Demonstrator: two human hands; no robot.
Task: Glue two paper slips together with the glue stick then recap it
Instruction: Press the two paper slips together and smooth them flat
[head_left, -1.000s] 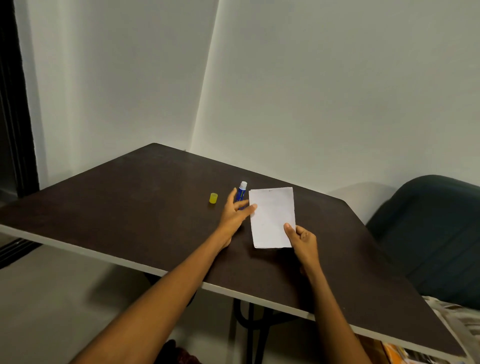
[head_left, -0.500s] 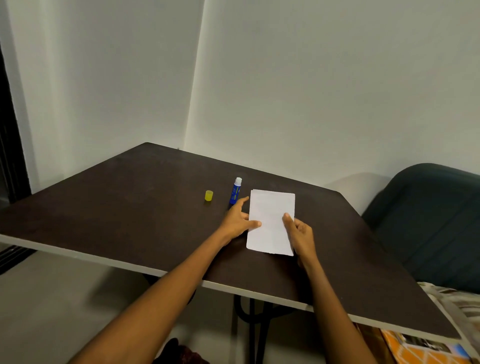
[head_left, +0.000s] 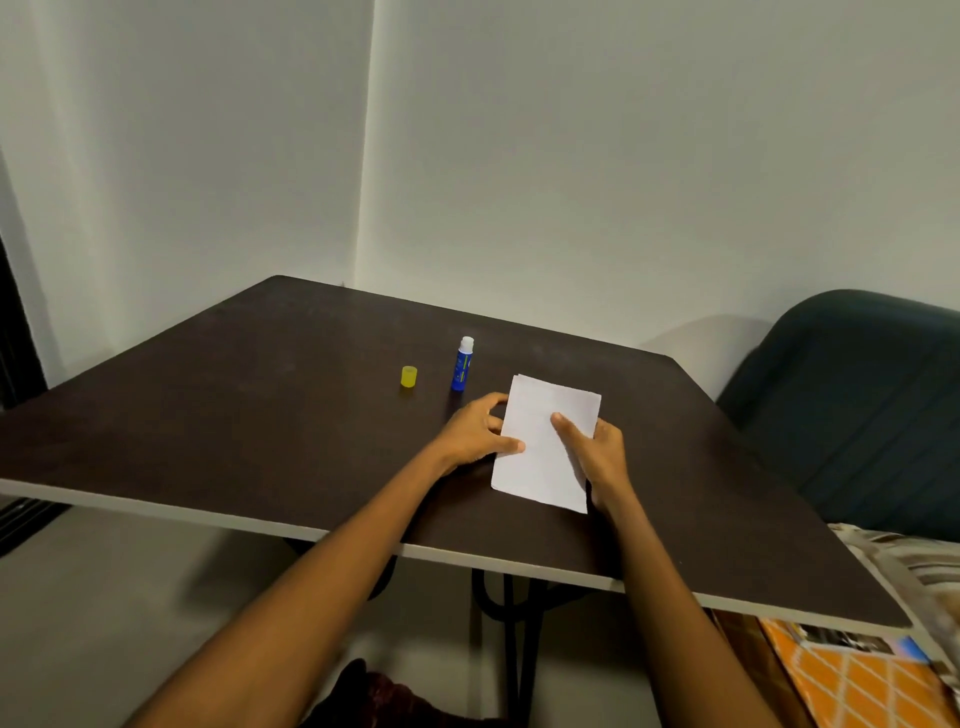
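White paper slips, stacked with the top one slightly askew, lie on the dark table. My left hand grips their left edge, thumb on top. My right hand holds the right side, with its thumb pressed on the middle of the top sheet. The near end of the stack looks lifted a little off the table. An uncapped blue glue stick with a white tip lies just beyond my left hand. Its yellow cap stands to the left of it.
The table sits in a corner between two pale walls. A dark green chair stands at the right. Below the table's right corner lie an orange patterned item and striped cloth. Black table legs show under the near edge.
My left hand left the glue stick and took the papers' left edge. My right hand slid from the bottom corner up onto the sheet. The papers turned slightly and shifted toward me.
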